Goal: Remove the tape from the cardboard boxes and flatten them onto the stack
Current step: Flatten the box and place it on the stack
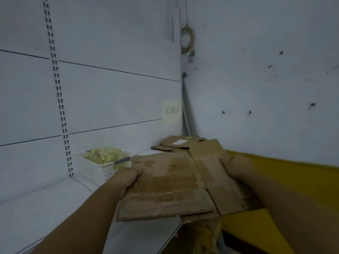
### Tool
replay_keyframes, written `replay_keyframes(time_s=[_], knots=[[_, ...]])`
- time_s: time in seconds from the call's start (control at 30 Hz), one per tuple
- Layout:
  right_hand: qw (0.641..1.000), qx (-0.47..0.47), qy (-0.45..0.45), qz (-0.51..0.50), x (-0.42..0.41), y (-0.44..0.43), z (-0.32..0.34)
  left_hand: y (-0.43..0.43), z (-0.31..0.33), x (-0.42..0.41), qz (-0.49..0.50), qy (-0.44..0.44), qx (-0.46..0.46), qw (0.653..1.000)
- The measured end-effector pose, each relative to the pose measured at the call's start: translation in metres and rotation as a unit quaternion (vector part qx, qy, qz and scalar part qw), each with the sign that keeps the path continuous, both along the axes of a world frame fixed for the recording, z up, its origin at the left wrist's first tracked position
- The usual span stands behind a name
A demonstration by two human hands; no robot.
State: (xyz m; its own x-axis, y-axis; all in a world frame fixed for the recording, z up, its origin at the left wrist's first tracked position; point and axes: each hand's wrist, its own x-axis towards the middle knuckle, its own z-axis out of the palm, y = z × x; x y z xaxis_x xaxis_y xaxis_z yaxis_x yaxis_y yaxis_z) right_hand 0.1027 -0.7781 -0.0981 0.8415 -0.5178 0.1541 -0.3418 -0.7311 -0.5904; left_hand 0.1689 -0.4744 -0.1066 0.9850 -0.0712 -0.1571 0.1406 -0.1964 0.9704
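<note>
— What's the room looking like on your end?

— I'm facing into a corner. On my left a pale panelled wall [110, 88] is running back, with a slotted shelving upright [58, 99] going down it. On the right a plain wall [266, 79] is showing dark scuffs and small holes, and a yellow band [293, 175] is running along its foot. A coil of cord [188, 39] is hanging in the corner, and a small handwritten note [172, 111] is sticking to the panel just left of it.

— And the surface?

— A white shelf [55, 208] is stretching from my left toward the corner. At the back, the stack of flattened cardboard [179, 143] is lying on it, right in the corner. Left of that, a white perforated basket [97, 167] is sitting against the panels, holding crumpled yellowish tape or film; I can't tell which.

— Where's the box?

— I'm holding the flattened cardboard box [174, 184] flat over the shelf's front edge, short of the stack. Its face is looking torn and patchy.

— Grip?

— My left hand [128, 178] is closing on the left edge, thumb on top. My right hand [233, 165] is clasping the far right edge, fingers curled over it.
</note>
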Motion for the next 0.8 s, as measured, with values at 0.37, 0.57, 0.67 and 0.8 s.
replay_keyframes(time_s=[0.37, 0.57, 0.67, 0.8], knots=[[0.986, -0.072, 0.063, -0.136, 0.061, -0.110, 0.002, -0.139, -0.035, 0.153, -0.111, -0.002, 0.004, 0.994], [0.985, -0.080, 0.077, -0.129, 0.104, -0.181, -0.018, -0.216, -0.048, 0.212, -0.124, -0.012, 0.023, 0.992], [0.988, -0.072, 0.093, -0.104, 0.128, -0.214, -0.023, -0.249, -0.041, 0.242, -0.127, -0.076, 0.071, 0.986], [0.989, -0.068, 0.087, -0.100, 0.179, -0.261, -0.019, -0.284, -0.013, 0.284, -0.144, -0.123, 0.134, 0.973]])
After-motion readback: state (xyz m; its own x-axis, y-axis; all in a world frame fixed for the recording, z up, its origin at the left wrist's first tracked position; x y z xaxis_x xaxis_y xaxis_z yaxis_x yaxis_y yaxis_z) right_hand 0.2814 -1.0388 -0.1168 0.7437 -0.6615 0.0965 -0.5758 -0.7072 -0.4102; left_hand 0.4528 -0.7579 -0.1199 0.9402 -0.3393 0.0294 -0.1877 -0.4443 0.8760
